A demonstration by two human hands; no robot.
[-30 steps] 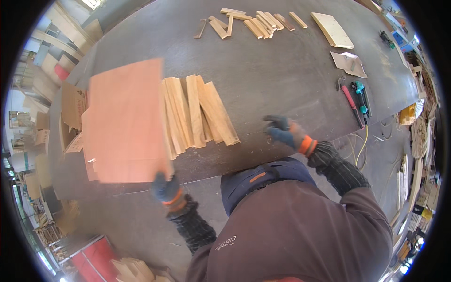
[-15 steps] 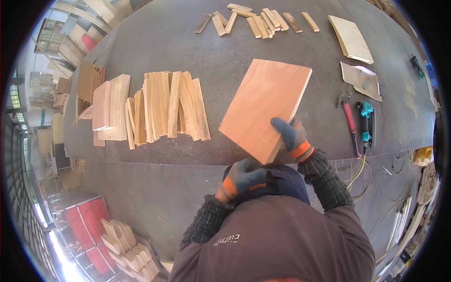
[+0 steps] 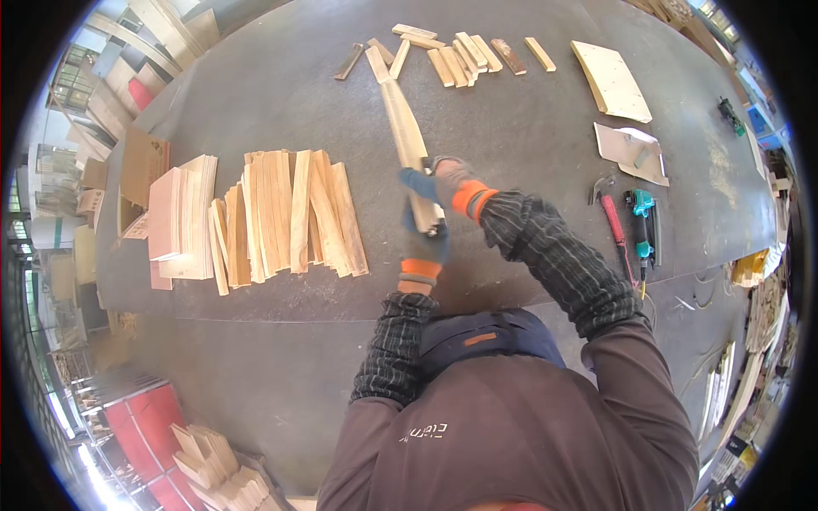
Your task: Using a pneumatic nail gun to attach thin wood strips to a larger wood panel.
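Dark worktop [image 3: 520, 145]: slats [image 3: 277, 209] side by side, likely for easy pickup; edge-on boards [image 3: 404, 123], our left hand [image 3: 425, 243] and right hand [image 3: 452, 180] clamped round their near end, seemingly for steadiness

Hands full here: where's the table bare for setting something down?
Bare tabletop lies between the held boards and hammer, beyond your right forearm, and between the long strips and short blocks. Crowded: the left, where the panel stack neighbours those strips.
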